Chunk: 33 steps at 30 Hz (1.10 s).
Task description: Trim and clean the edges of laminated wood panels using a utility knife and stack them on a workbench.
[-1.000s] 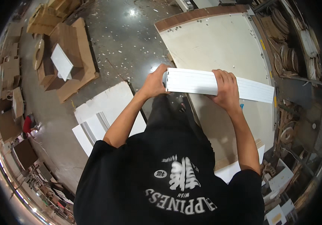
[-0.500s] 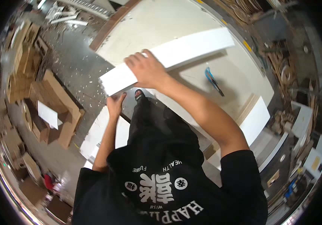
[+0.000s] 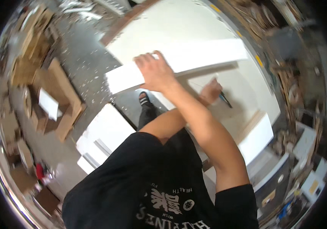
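Observation:
A long white board lies across the pale worktable, its left end sticking out past the table edge over the floor. My right hand is clasped over the board near that end, fingers over the far edge and thumb at the near side. Passing beneath my right forearm, my left arm reaches to the right. My left hand is at the handle end of a blue-handled tool with a dark narrow tip, lying on the table. Motion smears the left fingers, and the hand covers most of the handle.
Another white panel with a brown edge sits at the table's near right. White panels lie low at my left. An open cardboard box stands on the floor, with white scraps beyond. Wood offcuts pile up on the right.
My left hand has left the board's left end and crossed under my right arm to the blue-handled tool. My right hand stays on the board. The whole view has shifted slightly.

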{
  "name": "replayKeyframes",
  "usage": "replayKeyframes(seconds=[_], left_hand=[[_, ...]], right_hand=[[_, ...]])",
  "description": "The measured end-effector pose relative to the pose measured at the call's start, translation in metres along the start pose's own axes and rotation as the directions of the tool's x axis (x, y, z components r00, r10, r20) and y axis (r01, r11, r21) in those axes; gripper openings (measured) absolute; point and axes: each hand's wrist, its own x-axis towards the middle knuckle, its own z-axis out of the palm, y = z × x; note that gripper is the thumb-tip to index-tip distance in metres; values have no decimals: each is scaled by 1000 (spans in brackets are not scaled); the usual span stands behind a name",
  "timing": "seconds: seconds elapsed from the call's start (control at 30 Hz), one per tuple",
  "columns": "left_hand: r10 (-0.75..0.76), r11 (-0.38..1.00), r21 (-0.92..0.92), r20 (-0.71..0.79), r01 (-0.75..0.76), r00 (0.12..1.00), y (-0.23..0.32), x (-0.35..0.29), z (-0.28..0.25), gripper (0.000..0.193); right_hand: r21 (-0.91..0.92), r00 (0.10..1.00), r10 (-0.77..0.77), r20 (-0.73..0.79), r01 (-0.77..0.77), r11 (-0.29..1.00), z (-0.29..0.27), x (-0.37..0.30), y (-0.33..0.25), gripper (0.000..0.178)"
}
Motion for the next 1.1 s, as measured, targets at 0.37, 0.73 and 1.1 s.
replayKeyframes(seconds=[0.37, 0.73, 1.1], left_hand=[[-668, 717, 501, 297, 484, 682, 140, -183, -279, 63], [-722, 692, -447, -445, 567, 530, 129, -263, -445, 35], [-639, 753, -497, -395, 431, 660, 104, -89, -461, 62]], right_hand=[[-55, 980, 88, 180, -80, 995, -10, -20, 29, 100], [-83, 984, 98, 151, -86, 993, -11, -19, 26, 98], [-72, 977, 95, 189, -82, 994, -7, -16, 29, 100]])
